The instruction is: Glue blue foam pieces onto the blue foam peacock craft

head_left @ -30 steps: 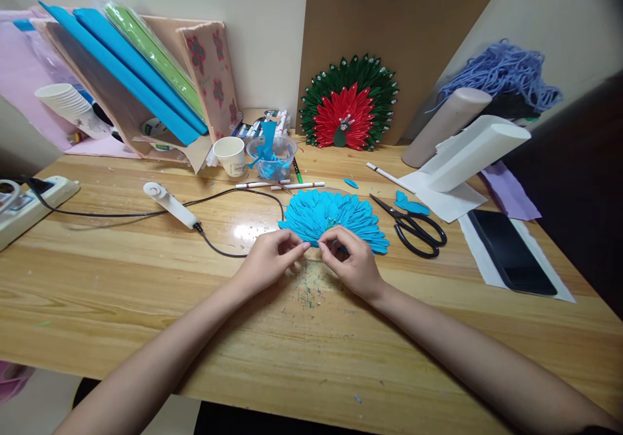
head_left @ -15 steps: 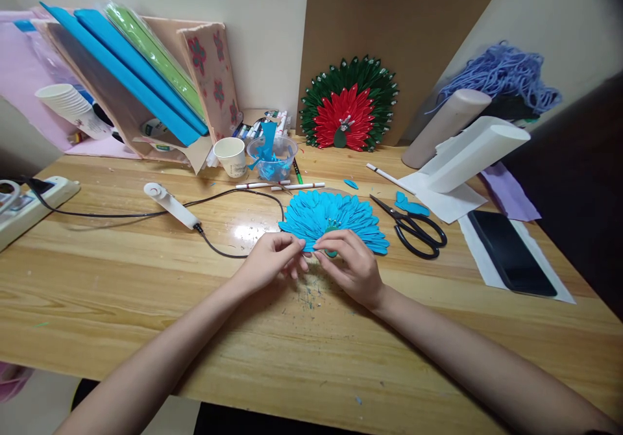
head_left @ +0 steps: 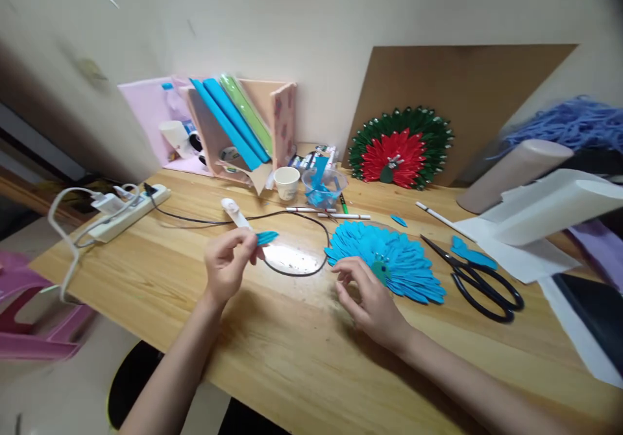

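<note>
Now my left hand point(head_left: 228, 263) pinches a light, soft blue petal point(head_left: 267, 237) at its base; my right hand point(head_left: 370, 298) rests open beside the blue fan point(head_left: 394, 263).

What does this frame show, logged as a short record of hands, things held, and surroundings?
left hand: raised above the table, fingers pinching a small blue petal
right hand: open, fingertips at the near edge of the blue fan
beside fan: black scissors to its right, a black cable to its left
table: wooden
back: red and green fan leaning on brown board
</note>
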{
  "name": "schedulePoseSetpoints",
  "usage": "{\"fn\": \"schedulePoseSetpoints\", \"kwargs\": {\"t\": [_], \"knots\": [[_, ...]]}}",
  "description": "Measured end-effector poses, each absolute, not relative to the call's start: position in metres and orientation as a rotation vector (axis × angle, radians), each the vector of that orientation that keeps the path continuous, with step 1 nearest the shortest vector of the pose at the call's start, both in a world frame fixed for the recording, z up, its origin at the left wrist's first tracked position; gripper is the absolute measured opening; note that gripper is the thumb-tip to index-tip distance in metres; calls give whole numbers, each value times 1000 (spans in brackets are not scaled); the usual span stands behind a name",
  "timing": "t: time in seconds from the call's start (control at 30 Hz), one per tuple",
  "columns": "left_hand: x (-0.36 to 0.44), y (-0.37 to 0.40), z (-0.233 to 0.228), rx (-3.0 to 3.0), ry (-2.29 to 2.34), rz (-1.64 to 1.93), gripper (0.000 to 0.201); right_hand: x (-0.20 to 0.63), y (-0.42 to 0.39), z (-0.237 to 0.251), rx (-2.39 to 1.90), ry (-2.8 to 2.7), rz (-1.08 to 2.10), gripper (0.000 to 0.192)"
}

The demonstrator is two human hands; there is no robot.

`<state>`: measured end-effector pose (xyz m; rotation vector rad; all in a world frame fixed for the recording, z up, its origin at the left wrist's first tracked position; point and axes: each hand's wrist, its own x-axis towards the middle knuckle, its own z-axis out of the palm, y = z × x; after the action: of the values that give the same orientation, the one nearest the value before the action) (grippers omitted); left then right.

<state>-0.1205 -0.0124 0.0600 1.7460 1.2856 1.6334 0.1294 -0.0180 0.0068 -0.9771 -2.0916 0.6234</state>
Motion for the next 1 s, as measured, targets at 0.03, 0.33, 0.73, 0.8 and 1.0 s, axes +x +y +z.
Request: {"fn": "schedulePoseSetpoints", "kwargs": {"t": [0.03, 0.33, 0.73, 0.8, 1.0], "knots": [[-130, -14, 57, 1624, 1343, 1864, 31, 116, -14, 10, -974, -2119, 648, 18], [-210, -1, 23, 1316, 1883, 1947, 31, -46, 53, 12, -1234, -2126, 711, 44], [-222, -1, -2, 1457, 2239, 1119, 28, -44, 62, -10, -1040, -1988, 1107, 26], [-222, -1, -3, 1463, 2246, 1057, 26, -36, 56, -11, -993, -1934, 1191, 34], [-220, 0, -3, 1497, 2269, 954, 27, -29, 47, -16, -872, -1855, 1364, 34]]}}
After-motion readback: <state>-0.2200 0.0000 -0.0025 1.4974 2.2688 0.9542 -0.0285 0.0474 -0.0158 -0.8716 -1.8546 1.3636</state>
